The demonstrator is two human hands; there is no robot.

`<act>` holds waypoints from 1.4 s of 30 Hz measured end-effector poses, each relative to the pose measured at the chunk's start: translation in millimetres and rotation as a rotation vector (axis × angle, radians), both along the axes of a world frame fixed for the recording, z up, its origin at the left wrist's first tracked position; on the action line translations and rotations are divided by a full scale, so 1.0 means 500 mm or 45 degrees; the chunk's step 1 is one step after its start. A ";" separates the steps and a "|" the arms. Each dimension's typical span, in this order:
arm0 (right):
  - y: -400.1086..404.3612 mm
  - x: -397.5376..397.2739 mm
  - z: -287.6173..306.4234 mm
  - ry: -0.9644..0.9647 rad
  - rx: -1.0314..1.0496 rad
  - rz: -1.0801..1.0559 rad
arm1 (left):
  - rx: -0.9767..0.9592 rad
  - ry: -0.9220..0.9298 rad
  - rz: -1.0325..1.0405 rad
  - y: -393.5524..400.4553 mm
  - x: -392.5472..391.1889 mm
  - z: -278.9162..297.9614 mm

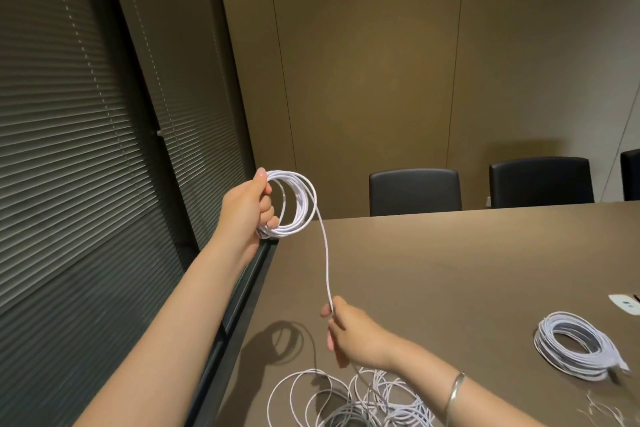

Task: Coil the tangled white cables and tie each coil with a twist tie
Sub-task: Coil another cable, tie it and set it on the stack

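Observation:
My left hand (250, 205) is raised past the table's left edge and grips a coil of white cable (300, 205) with several loops. One strand (325, 253) runs from the coil down to my right hand (349, 333), which pinches it above the table. Below that hand the cable falls into a loose tangle of white loops (349, 399) on the table near me. A second white coil (576, 350) lies flat on the table at the right. Thin pale twist ties (602, 409) lie near the bottom right corner.
The brown table (450, 270) fills the right half of the view; its left edge runs beside dark window blinds (86, 149). Black chairs (415, 191) stand at the far side. A small white card (623, 303) lies at the right edge.

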State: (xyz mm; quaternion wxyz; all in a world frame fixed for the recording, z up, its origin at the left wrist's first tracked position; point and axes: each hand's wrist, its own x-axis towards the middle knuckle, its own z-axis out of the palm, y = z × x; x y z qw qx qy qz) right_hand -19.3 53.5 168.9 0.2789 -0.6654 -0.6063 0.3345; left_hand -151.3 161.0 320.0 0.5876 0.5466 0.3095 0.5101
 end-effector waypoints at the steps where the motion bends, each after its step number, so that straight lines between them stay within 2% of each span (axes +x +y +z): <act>1: -0.004 -0.004 0.008 -0.107 0.040 0.007 | 0.018 0.029 0.054 0.004 0.005 -0.005; 6: -0.034 -0.044 0.073 -0.650 0.212 0.139 | 0.174 0.261 0.204 0.010 0.034 -0.045; 9: -0.045 -0.054 0.121 -0.836 0.528 0.161 | 0.373 0.512 0.157 0.003 0.044 -0.064; 12: -0.046 -0.038 0.166 -0.748 0.806 0.095 | 0.416 0.686 -0.080 -0.012 0.047 -0.072; 15: -0.041 -0.007 0.196 -0.507 0.969 0.007 | 0.282 0.794 -0.406 -0.031 0.042 -0.076; 19: -0.031 0.045 0.211 -0.373 0.965 -0.136 | -0.083 0.719 -0.695 -0.056 0.037 -0.069; 25: -0.033 0.076 0.210 -0.279 0.949 -0.266 | -0.343 0.468 -0.768 -0.072 0.048 -0.071; 27: -0.032 0.072 0.199 -0.351 1.021 -0.327 | -0.419 0.389 -0.759 -0.079 0.055 -0.076; 31: -0.037 0.056 0.169 -0.717 1.227 -0.471 | -0.628 0.193 -0.805 -0.084 0.067 -0.084; 33: -0.036 0.053 0.157 -0.797 1.258 -0.504 | -0.779 0.056 -0.833 -0.081 0.072 -0.087; 35: -0.032 0.056 0.149 -0.755 1.263 -0.507 | -0.839 0.068 -0.837 -0.076 0.073 -0.087; 38: -0.025 0.076 0.145 -0.540 1.168 -0.470 | -0.755 0.239 -0.849 -0.073 0.068 -0.084; 42: -0.021 0.123 0.168 0.028 0.849 -0.350 | -0.659 0.427 -0.873 -0.073 0.050 -0.070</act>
